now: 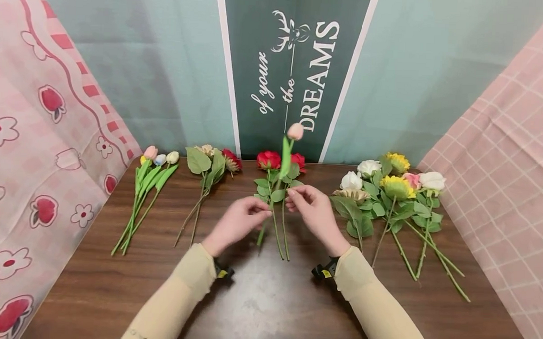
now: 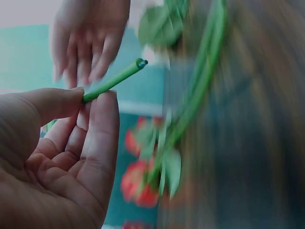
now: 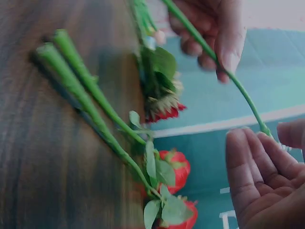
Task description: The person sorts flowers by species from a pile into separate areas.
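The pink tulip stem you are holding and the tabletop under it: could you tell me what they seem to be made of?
Pink tulip stem: likely plastic, matte; an even green with a blunt, moulded-looking cut end beyond where the left hand pinches it, so probably artificial. The right hand pinches it higher up.
Tabletop: dark wood-grain surface, possibly laminate; it has a soft sheen near the front edge.

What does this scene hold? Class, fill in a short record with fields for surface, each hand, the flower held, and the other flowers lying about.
Surface: brown wooden table
Left hand: pinches the lower stem of the pink tulip
Right hand: fingers on the same stem, higher up
Tulip: held above the table, bud pointing away
Under the hands: two red roses, lying flat
Far left: tulip bunch
Left of centre: mixed stems
Right: white roses and sunflowers
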Demonstrator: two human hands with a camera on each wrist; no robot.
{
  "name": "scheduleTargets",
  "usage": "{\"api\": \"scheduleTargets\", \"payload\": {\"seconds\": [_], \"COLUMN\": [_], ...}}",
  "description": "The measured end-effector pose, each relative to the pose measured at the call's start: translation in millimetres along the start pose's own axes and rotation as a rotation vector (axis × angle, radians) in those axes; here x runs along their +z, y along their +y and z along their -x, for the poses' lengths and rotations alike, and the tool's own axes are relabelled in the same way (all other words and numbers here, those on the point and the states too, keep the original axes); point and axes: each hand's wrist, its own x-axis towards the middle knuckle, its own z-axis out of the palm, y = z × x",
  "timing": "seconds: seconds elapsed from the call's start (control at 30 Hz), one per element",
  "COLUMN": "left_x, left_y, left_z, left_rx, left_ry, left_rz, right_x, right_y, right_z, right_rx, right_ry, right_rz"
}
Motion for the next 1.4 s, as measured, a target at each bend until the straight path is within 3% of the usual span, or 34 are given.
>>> {"api": "scheduleTargets", "payload": {"seconds": [0.2, 0.33, 0.43, 0.53, 0.7, 0.93, 1.17, 1.4], "left_x": [-96.7, -160.5, -196.4, -218.5, -228.9, -230.9, -229.2, -223.0], "left_y": [-25.5, -48.1, -63.4, -76.1, -83.5, -94.6, -98.9, -89.7], "left_z": [34.1, 60.4, 73.8, 79.8, 82.6, 88.0, 91.7, 83.0], "left_rx": [-0.078, -0.123, -0.181, -0.228, -0.275, -0.299, -0.286, -0.246], "left_ry": [0.144, 0.250, 0.296, 0.305, 0.275, 0.256, 0.258, 0.259], "left_rz": [-0.306, -0.527, -0.650, -0.701, -0.702, -0.704, -0.723, -0.753], "right_x": [31, 62, 89, 112, 139, 147, 133, 94], "right_y": [-14, -24, -28, -31, -31, -30, -23, -18], "right_z": [3, -1, -3, -1, 5, 9, 9, 4], "right_rx": [-0.241, -0.446, -0.559, -0.624, -0.670, -0.665, -0.612, -0.529], "right_ry": [-0.183, -0.360, -0.476, -0.566, -0.640, -0.672, -0.681, -0.617], "right_rz": [0.532, 0.778, 0.929, 1.047, 1.127, 1.117, 1.105, 1.046]}}
